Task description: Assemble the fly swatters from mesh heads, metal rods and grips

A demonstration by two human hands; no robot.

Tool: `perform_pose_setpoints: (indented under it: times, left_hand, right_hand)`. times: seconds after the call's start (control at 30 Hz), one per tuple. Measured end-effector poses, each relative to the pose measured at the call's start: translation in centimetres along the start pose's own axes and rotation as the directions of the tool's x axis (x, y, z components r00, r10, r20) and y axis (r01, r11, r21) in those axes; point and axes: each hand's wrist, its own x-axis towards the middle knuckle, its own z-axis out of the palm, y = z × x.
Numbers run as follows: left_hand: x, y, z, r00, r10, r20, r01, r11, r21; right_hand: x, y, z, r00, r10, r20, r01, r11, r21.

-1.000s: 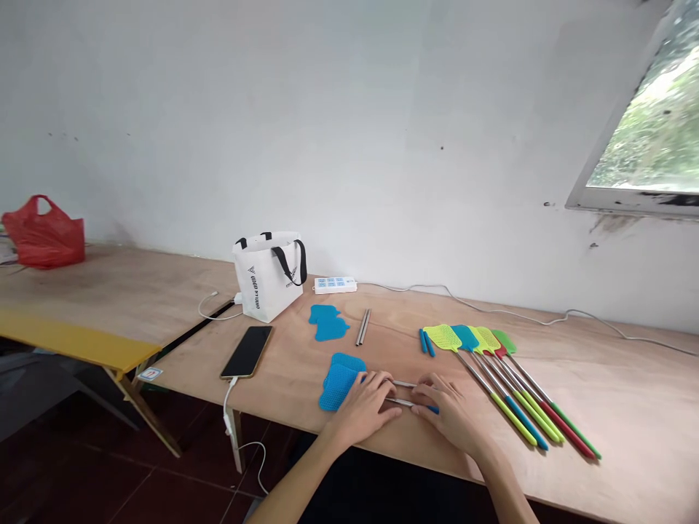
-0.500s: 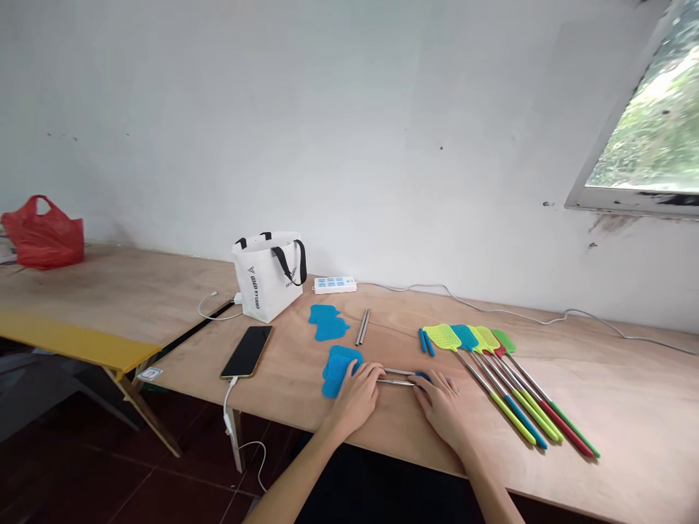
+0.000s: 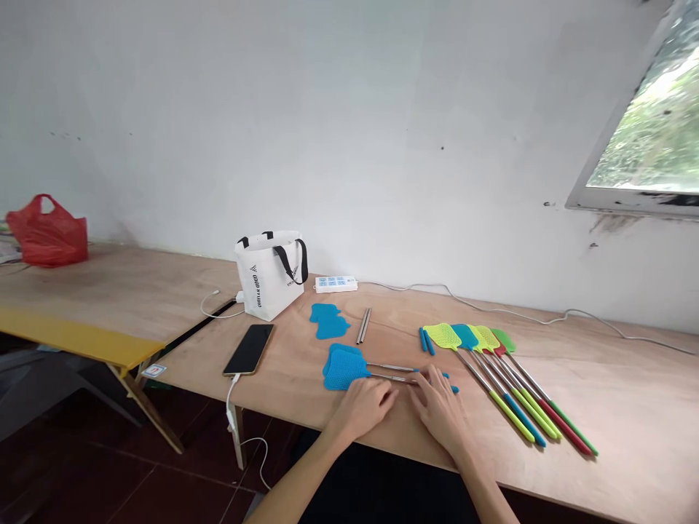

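Note:
Two blue fly swatters lie side by side across the table in front of me: their mesh heads (image 3: 345, 367) overlap on the left, metal rods run right, and blue grips end at the right. My left hand (image 3: 365, 407) rests on the table just below the near swatter's head, fingers loosely extended and holding nothing. My right hand (image 3: 438, 404) lies open with its fingers over the rod and grip end of the swatters; its fingertips touch them, and part of the grips is hidden under it. Behind, loose blue swatter heads (image 3: 331, 326), metal tubes (image 3: 363, 326) and small blue grips (image 3: 427, 341) lie apart.
Several finished-looking swatters (image 3: 513, 393) in yellow, blue, red and green fan out at the right. A phone (image 3: 249, 349) on a cable, a white bag (image 3: 270, 280) and a power strip (image 3: 336, 284) are at the left and back. A red plastic bag (image 3: 49, 236) sits on the far-left table.
My left hand has moved off the swatter heads, down toward the near edge. The two swatters' heads and rods now show more fully. My right hand has shifted only slightly.

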Motion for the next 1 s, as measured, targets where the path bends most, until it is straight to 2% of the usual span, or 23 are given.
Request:
perform_pose_setpoints:
  times: [0.13, 0.2, 0.37, 1.0]
  left_hand:
    - [0.0, 0.2, 0.0, 0.996, -0.017, 0.091, 0.014, 1.0, 0.026]
    - [0.1, 0.3, -0.3, 0.994, -0.044, 0.102, 0.041, 0.999, 0.024]
    - [0.2, 0.5, -0.9, 0.99, -0.056, 0.129, 0.056, 0.998, 0.004]
    - [0.1, 0.6, -1.0, 0.989, -0.067, 0.131, 0.067, 0.998, 0.004]
  right_hand:
    - [0.2, -1.1, -0.4, 0.984, -0.065, 0.166, 0.036, 0.985, 0.171]
    - [0.3, -1.3, -0.5, 0.979, -0.06, 0.195, 0.023, 0.982, 0.19]
    - [0.3, -1.3, -0.5, 0.978, -0.019, 0.206, -0.026, 0.976, 0.215]
    - [0.4, -1.6, -0.9, 0.98, -0.013, 0.197, -0.028, 0.979, 0.203]
